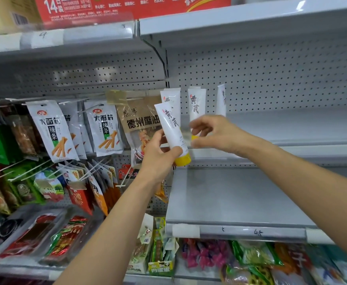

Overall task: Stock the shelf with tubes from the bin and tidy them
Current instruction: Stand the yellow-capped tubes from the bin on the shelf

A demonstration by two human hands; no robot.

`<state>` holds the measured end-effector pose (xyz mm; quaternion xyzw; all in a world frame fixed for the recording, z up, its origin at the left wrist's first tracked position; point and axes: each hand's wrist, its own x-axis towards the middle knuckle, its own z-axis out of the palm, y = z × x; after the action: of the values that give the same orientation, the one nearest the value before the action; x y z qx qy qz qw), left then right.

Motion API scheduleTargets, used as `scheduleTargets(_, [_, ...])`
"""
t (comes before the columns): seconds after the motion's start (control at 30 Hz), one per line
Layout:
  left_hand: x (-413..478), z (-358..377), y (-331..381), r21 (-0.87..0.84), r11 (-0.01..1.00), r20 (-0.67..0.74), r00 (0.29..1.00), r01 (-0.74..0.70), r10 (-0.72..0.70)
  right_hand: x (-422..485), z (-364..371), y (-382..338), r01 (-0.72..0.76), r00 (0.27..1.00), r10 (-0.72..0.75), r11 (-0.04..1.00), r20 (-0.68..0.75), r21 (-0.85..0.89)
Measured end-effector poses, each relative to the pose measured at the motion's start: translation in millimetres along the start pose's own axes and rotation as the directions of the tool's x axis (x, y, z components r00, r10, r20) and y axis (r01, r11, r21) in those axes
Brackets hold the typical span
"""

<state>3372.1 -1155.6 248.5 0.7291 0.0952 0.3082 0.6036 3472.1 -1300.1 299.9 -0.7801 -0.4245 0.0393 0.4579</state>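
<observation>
The left hand (160,159) grasps a white tube (171,126) around its lower body, thumb across the front, just above the yellow cap (183,159). The tube points cap-down and leans with its top tilted away from the right hand (215,132).

The right hand is level with the left and just beside it. Its fingers and thumb curl around the bottom of the middle tube (197,103), which stands upright on the shelf (281,128). A bit of this tube's yellow cap shows between thumb and fingers. That spot is blurred, so I cannot tell whether the hand actually grips the tube.

Directly behind the tube in the left hand stands another tube (171,95), mostly covered by it. A fourth tube (221,99) stands above and just beyond the right hand's knuckles, against the pegboard back (271,75).

Outward of the left hand hang a brown packet (137,120) and white snack packets (52,130).
</observation>
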Motion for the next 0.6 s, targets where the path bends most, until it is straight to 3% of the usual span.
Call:
scheduleTargets(0.03, [-0.7,3.0,2.7,-0.003,1.0,-0.001,1.0,-0.005,0.005,-5.4,-0.7,-2.5,-0.003,0.994,0.009,0.999,0.113,-0.054])
scheduleTargets(0.1, [-2.3,10.4,9.1,-0.027,1.0,0.01,1.0,-0.011,0.012,-11.9,0.8,-4.8,0.017,0.985,0.0,0.995,0.174,-0.096])
scheduleTargets(0.43, [-6.3,40.4,24.1,-0.092,0.995,0.118,0.993,0.027,-0.016,-24.7,-4.5,10.8,-0.01,1.0,0.01,1.0,-0.018,0.005])
scheduleTargets(0.5, [-4.6,41.3,23.0,-0.009,1.0,0.136,0.991,-0.014,0.015,-23.9,-12.0,15.9,-0.038,0.998,0.038,0.999,-0.044,-0.006])
scheduleTargets(0.6, [-1.1,38.5,15.4,0.247,0.958,0.134,0.985,-0.142,0.111,-19.8,-25.7,24.6,-0.067,0.991,0.067,0.998,-0.114,0.001])
